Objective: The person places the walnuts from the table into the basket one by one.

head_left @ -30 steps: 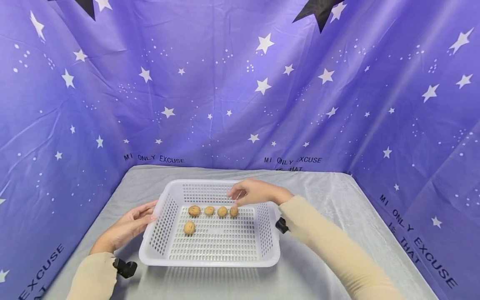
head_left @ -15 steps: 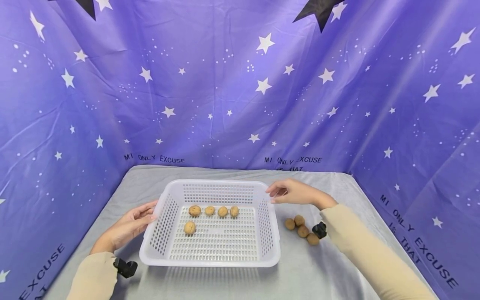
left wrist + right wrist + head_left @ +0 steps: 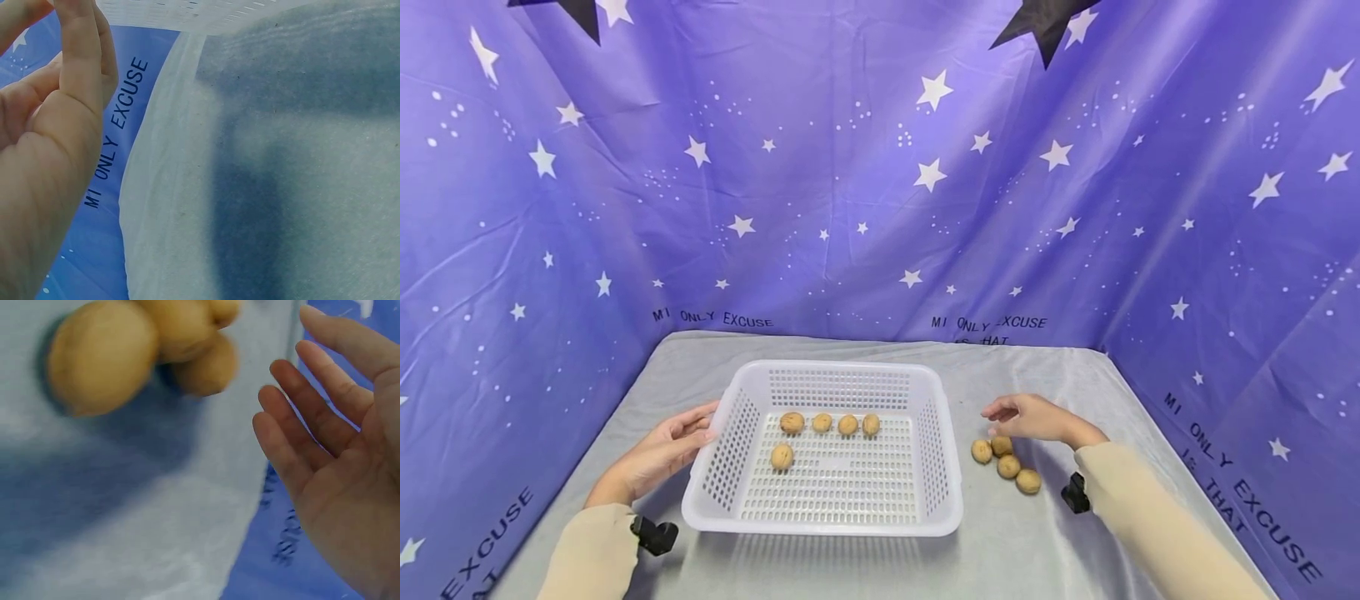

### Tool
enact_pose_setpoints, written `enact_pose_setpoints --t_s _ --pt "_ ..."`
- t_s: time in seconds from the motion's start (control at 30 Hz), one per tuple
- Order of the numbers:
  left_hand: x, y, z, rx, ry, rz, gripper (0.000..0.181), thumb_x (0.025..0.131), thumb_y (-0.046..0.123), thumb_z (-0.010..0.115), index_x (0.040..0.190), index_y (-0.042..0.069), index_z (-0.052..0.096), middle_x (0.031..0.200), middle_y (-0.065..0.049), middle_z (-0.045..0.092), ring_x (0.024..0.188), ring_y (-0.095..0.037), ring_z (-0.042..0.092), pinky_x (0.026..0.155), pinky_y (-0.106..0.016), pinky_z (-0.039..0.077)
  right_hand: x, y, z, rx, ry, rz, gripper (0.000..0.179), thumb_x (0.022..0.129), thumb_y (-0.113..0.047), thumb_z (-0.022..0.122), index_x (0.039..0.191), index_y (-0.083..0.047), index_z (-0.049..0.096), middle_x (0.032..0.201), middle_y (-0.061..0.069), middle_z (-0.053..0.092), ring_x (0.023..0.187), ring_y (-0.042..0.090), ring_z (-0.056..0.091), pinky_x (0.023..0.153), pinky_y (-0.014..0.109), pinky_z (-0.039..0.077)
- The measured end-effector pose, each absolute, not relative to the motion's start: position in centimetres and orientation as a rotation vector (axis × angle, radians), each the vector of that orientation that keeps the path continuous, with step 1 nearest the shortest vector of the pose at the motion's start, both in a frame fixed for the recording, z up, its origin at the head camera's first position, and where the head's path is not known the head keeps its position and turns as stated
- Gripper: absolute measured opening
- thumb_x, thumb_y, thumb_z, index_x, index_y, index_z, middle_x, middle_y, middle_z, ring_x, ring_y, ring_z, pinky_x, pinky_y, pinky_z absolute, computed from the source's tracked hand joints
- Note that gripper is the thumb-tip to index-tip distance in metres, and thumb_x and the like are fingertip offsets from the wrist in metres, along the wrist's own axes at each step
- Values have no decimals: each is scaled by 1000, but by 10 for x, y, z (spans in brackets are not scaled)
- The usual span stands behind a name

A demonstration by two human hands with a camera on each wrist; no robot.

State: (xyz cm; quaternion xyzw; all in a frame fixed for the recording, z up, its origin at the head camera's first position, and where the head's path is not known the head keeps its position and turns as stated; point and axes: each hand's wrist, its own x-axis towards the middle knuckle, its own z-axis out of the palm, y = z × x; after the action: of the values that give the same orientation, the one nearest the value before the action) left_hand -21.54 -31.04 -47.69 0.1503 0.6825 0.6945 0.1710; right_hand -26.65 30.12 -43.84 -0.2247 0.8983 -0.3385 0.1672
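A white perforated plastic basket [image 3: 822, 528] stands on the cloth. Inside, several walnuts [image 3: 847, 425] form a row toward the back wall, and a single walnut [image 3: 782, 457] lies in front of the row's left end. At the basket's left side my left hand [image 3: 658, 450] holds the rim, thumb tip on its edge and fingers against the outside. To the right of the basket, my right hand [image 3: 1030, 418] hovers over a small cluster of walnuts [image 3: 1008, 467], overlapping the rearmost one. Its fingers [image 3: 312, 419] are spread and relaxed, with nothing held, in the right wrist view.
A grey cloth [image 3: 865, 575] covers the table. Purple star-printed curtains [image 3: 850, 167] enclose it at the back and both sides. Each wrist carries a black camera mount [image 3: 653, 536].
My right hand has withdrawn from the walnut at the row's right end, passed over the basket's right rim and come down to the cluster outside. My left hand stays at the rim.
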Motion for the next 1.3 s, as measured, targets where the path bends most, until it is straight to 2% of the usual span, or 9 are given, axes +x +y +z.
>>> enact_pose_setpoints --t_s 0.13,0.4,0.6,0.8,1.03,1.3 --pt "-215 -310 -476 411 1945 1968 61 104 2 49 156 -7 18 136 -9 56 118 -16 60 100 -27 49 -263 309 -451 -585 2514 -976 43 92 -21 72 125 7 64 119 19 68 112 36 62 99 55 47" --pt "-214 -309 -475 392 1939 1975 62 104 2 50 156 -7 18 136 -9 56 118 -16 60 100 -27 49 -260 318 -463 -560 2475 -998 41 93 -19 72 122 9 65 112 13 70 103 26 62 91 42 50" --pt "-214 -309 -475 395 1937 1981 62 104 2 50 156 -7 18 135 -9 56 117 -15 60 100 -27 49 -260 319 -458 -585 2502 -997 41 93 -20 72 122 9 65 112 13 70 103 27 63 91 44 50" --pt "-215 -310 -476 408 1945 1977 62 104 1 50 156 -8 18 135 -8 57 117 -15 60 100 -28 50 -266 316 -445 -599 2518 -977 41 94 -23 71 124 5 65 111 8 71 101 22 64 88 37 51" --pt "-215 -310 -477 406 1954 1969 62 104 2 50 156 -7 18 136 -8 56 118 -15 60 100 -27 49 -276 309 -423 -719 2512 -970 40 92 -14 71 124 9 63 120 25 65 107 33 65 92 41 55" --pt "-216 -310 -477 417 1938 1974 61 104 1 49 156 -8 17 136 -10 55 118 -16 60 100 -28 49 -276 305 -429 -629 2500 -874 45 86 -14 76 125 7 64 125 24 64 108 32 64 95 48 52"
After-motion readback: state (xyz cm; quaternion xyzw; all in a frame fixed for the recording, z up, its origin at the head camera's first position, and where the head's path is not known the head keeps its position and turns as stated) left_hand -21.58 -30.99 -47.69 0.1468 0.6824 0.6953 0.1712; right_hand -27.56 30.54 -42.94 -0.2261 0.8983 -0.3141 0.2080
